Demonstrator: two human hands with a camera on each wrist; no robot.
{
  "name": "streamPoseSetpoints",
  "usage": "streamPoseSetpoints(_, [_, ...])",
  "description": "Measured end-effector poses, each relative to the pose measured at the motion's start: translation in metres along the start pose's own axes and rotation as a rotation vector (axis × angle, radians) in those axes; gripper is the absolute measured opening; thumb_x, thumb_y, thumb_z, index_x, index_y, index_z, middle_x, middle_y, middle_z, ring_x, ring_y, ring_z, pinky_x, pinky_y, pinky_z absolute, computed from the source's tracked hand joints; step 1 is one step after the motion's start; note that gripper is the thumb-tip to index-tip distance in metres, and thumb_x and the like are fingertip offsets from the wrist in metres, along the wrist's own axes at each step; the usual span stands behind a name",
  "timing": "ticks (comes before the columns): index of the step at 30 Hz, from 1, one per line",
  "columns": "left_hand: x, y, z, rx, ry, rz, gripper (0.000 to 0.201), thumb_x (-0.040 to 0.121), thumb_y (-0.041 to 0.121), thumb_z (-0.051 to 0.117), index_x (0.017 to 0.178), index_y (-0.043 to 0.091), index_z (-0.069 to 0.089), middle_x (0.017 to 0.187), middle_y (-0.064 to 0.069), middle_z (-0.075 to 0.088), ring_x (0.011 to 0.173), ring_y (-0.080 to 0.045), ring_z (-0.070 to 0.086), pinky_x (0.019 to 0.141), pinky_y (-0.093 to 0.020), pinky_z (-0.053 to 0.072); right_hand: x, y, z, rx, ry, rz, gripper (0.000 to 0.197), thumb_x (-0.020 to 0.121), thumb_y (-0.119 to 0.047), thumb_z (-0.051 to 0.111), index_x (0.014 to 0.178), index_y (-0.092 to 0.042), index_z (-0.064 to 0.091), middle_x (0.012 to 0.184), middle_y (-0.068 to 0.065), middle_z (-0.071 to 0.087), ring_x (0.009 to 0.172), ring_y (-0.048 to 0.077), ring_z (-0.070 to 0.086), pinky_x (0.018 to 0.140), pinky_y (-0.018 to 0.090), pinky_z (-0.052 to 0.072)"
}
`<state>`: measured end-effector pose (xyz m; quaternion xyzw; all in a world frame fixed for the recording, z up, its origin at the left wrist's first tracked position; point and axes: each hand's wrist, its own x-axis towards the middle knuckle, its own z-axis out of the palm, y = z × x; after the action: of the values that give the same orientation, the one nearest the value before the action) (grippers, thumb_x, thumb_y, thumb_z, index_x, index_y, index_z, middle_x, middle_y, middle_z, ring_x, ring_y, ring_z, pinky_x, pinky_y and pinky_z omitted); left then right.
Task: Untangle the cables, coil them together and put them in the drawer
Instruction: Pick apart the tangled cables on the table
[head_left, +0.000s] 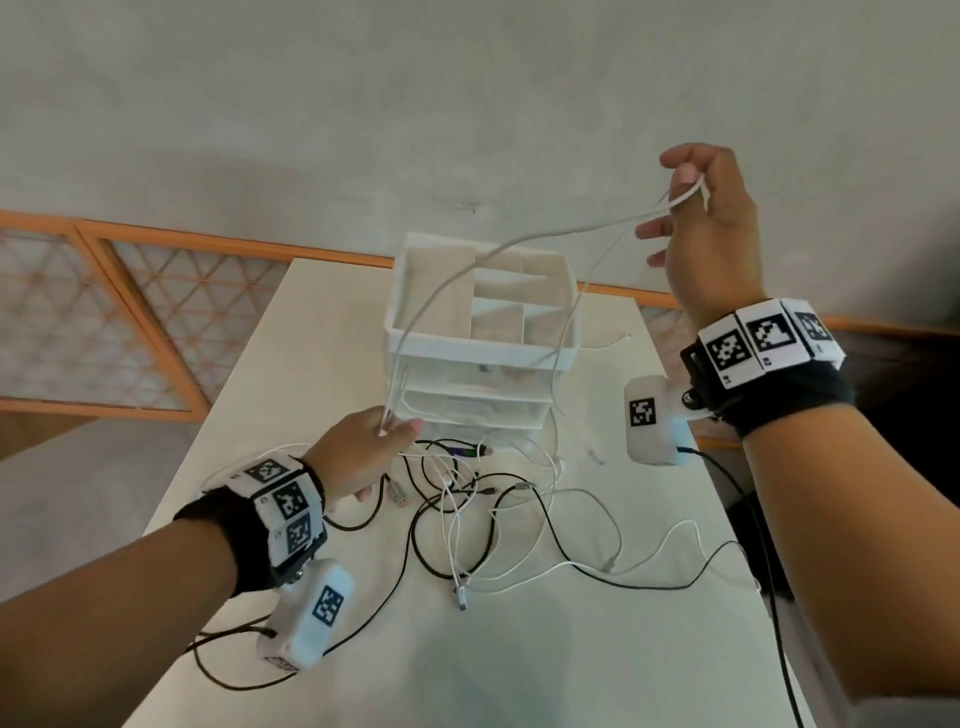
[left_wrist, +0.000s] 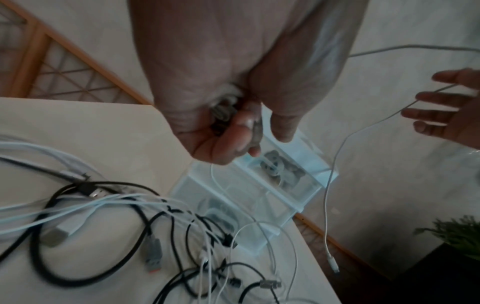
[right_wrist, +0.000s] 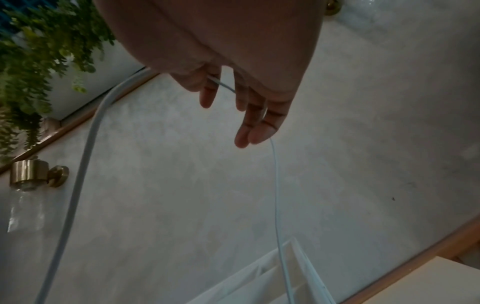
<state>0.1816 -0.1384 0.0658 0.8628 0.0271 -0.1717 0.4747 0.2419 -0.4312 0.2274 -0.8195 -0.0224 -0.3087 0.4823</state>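
My left hand (head_left: 371, 447) hovers low in front of the white drawer unit (head_left: 467, 343) and grips a small bundle of white cable loops (left_wrist: 223, 109) in its palm. From there one white cable (head_left: 571, 224) rises across the unit to my right hand (head_left: 701, 228), raised high at the right. That hand pinches the cable between thumb and forefinger while the other fingers (right_wrist: 249, 115) stay straight. The cable's free end (left_wrist: 333, 265) hangs down past the table edge. A tangle of black and white cables (head_left: 467, 514) lies on the table (head_left: 519, 665).
The drawer unit (left_wrist: 298, 185) has an open divided tray on top and clear drawers below, with something grey inside the upper one. A plant (right_wrist: 39, 51) and a brass wall lamp (right_wrist: 33, 172) are off to the right. Orange lattice railing runs behind the table.
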Motion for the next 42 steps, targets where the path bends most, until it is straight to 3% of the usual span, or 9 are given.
streamPoseSetpoints(5, [-0.007,0.033,-0.01,-0.023,-0.079,0.093,0.062,0.087,0.077,0.023,0.106,0.03,0.058,0.054,0.002,0.03,0.044,-0.013,0.027,0.042,-0.022,0.029,0.004,0.023,0.004,-0.092,-0.001,-0.067,0.028,0.096,-0.05,0.038,0.111,-0.044,0.061,0.135,-0.007,0.047,0.123,0.023,0.057,0.098,0.046,0.052])
streamPoseSetpoints(12, [-0.006,0.043,-0.014,-0.014,-0.101,0.115,0.043,0.103,0.046,0.035,0.093,0.017,0.065,0.054,0.001,0.032,0.047,-0.016,0.026,0.046,-0.025,0.027,0.015,0.035,-0.02,0.026,-0.081,-0.04,0.022,0.088,-0.016,0.046,0.093,-0.031,0.062,0.16,-0.019,0.032,0.106,0.015,0.066,0.065,0.027,0.045])
streamPoseSetpoints(17, [-0.002,0.032,-0.012,0.035,-0.05,0.069,0.038,0.105,0.033,0.039,0.089,0.013,0.066,0.05,0.006,0.037,0.043,-0.014,0.032,0.047,-0.028,0.029,0.011,0.061,-0.035,0.026,-0.034,0.015,0.024,0.085,-0.011,0.052,0.099,-0.026,0.065,0.16,-0.018,0.031,0.132,0.021,0.054,0.101,0.049,0.047])
streamPoseSetpoints(21, [-0.002,0.028,-0.001,0.067,-0.064,0.037,0.037,0.104,0.033,0.039,0.088,0.015,0.067,0.052,0.005,0.038,0.04,-0.01,0.033,0.047,-0.028,0.029,0.016,0.06,-0.03,-0.023,-0.053,0.005,0.072,0.093,-0.006,0.052,0.158,-0.019,0.023,0.162,-0.024,0.011,0.107,0.0,0.064,0.096,0.029,0.054])
streamPoseSetpoints(25, [-0.007,0.022,0.007,0.081,-0.068,0.003,0.037,0.104,0.033,0.039,0.093,0.013,0.068,0.053,0.005,0.036,0.038,-0.009,0.029,0.043,-0.024,0.027,0.023,0.067,-0.02,-0.109,-0.049,-0.04,0.096,0.088,-0.011,0.062,0.159,-0.009,-0.002,0.166,0.011,-0.011,0.122,0.032,0.059,0.087,0.006,0.046])
streamPoseSetpoints(28, [-0.011,0.018,0.009,0.084,-0.058,0.011,0.033,0.105,0.033,0.037,0.098,0.019,0.067,0.049,0.007,0.034,0.035,-0.007,0.028,0.043,-0.026,0.027,0.02,0.068,-0.016,-0.143,-0.094,-0.005,0.101,0.089,-0.009,0.067,0.16,-0.012,-0.004,0.167,0.009,-0.012,0.105,0.019,0.064,0.082,0.003,0.045])
streamPoseSetpoints(32, [-0.018,0.019,0.006,0.09,-0.021,0.057,0.027,0.104,0.035,0.039,0.1,0.024,0.063,0.053,0.007,0.038,0.044,-0.009,0.033,0.047,-0.029,0.028,0.009,0.074,-0.014,-0.158,-0.178,0.07,0.104,0.085,0.001,0.065,0.159,-0.024,-0.003,0.168,-0.004,-0.006,0.103,0.004,0.061,0.081,0.02,0.055])
streamPoseSetpoints(38, [-0.032,0.025,-0.014,-0.017,0.111,0.161,0.045,0.099,0.057,0.035,0.093,0.029,0.068,0.05,0.01,0.039,0.045,-0.009,0.036,0.05,-0.028,0.03,-0.063,0.104,-0.018,-0.705,-0.612,0.513,0.084,0.085,-0.006,0.055,0.158,-0.029,0.019,0.165,0.01,0.01,0.146,0.035,0.029,0.108,0.042,0.038])
streamPoseSetpoints(42, [-0.041,0.056,-0.02,-0.033,0.064,0.267,0.041,0.102,0.047,0.04,0.087,0.026,0.071,0.047,0.009,0.036,0.043,-0.011,0.031,0.047,-0.026,0.028,-0.097,0.053,-0.011,-0.326,-0.563,0.325,0.081,0.08,-0.023,0.075,0.147,-0.046,0.034,0.11,0.0,0.066,0.093,0.014,0.064,0.09,0.037,0.054])
